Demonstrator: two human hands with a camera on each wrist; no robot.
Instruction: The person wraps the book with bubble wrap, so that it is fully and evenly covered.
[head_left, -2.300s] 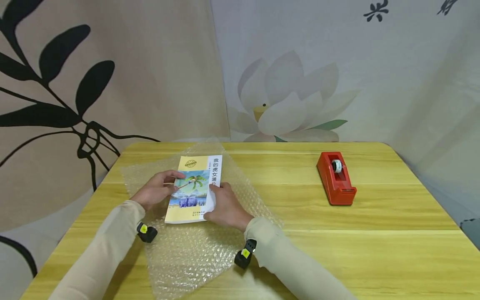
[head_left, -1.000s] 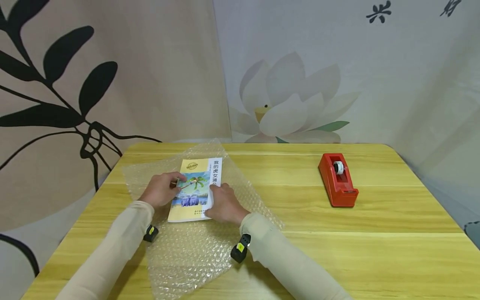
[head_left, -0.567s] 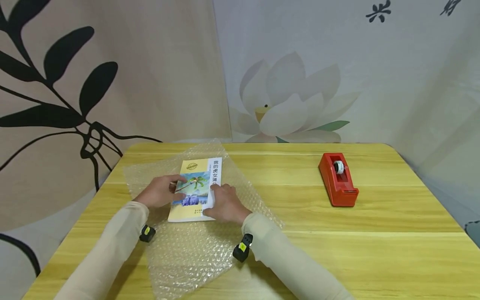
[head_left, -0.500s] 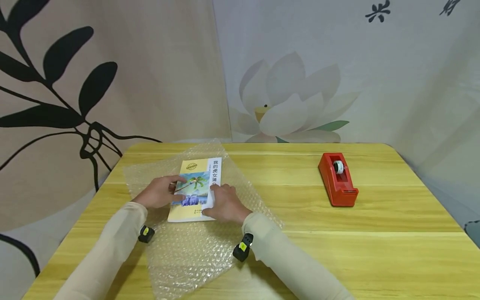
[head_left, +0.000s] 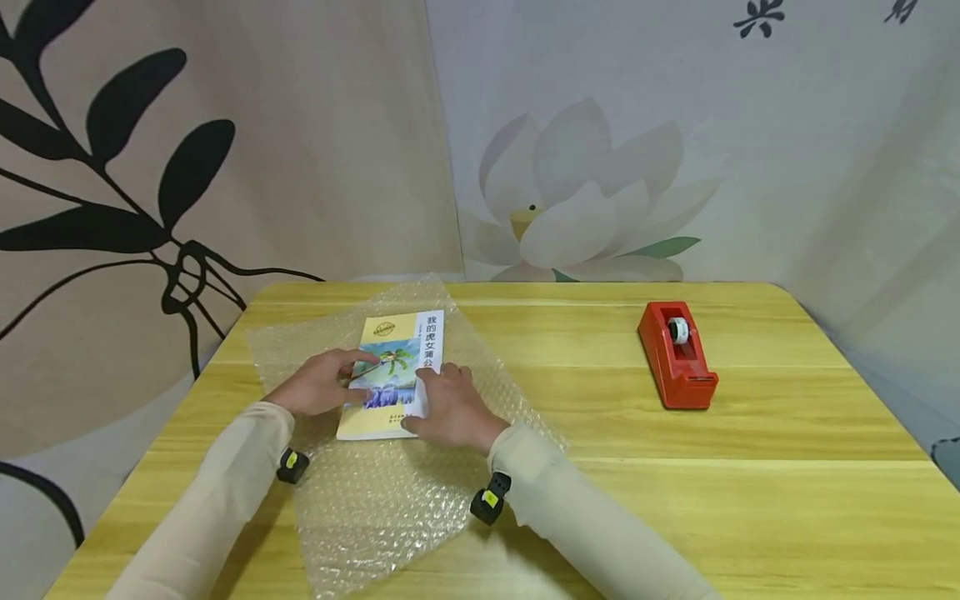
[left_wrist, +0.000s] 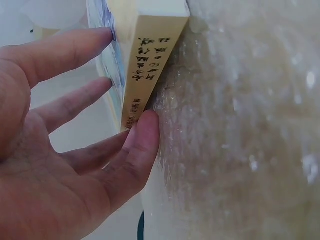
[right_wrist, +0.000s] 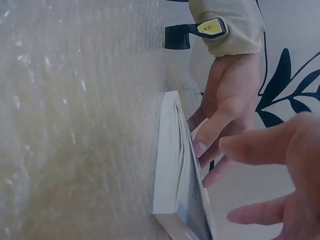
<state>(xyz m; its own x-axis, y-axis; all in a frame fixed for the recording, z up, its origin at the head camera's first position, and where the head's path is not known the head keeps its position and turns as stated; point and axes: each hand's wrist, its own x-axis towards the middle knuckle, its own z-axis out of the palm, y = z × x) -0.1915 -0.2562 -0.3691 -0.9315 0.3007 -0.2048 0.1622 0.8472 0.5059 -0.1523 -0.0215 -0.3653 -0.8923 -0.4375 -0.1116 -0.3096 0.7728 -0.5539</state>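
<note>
A paperback book (head_left: 396, 379), yellow and white with a palm-tree picture on its cover, lies face up on a sheet of bubble wrap (head_left: 390, 508). My left hand (head_left: 315, 385) is at the book's left side. In the left wrist view its fingers are spread, two tips at the cover and others at the printed spine (left_wrist: 150, 55), right by the wrap. My right hand (head_left: 455, 408) reaches over the book's right edge with fingers stretched out. The right wrist view shows a gap between those fingers (right_wrist: 255, 150) and the slightly lifted cover; the page edges (right_wrist: 169, 160) face this camera.
A red tape dispenser (head_left: 677, 358) with a small roll stands at the right on the wooden table (head_left: 600, 500). Behind the table hangs a printed cloth (head_left: 337, 150). Black cameras sit on both wrists, the right wrist camera (head_left: 487, 504) close over the wrap.
My left thumb has spread lower over the cover picture, away from the forefinger. The right thumb has slid slightly left over the lower cover. Book and bubble wrap have barely moved.
</note>
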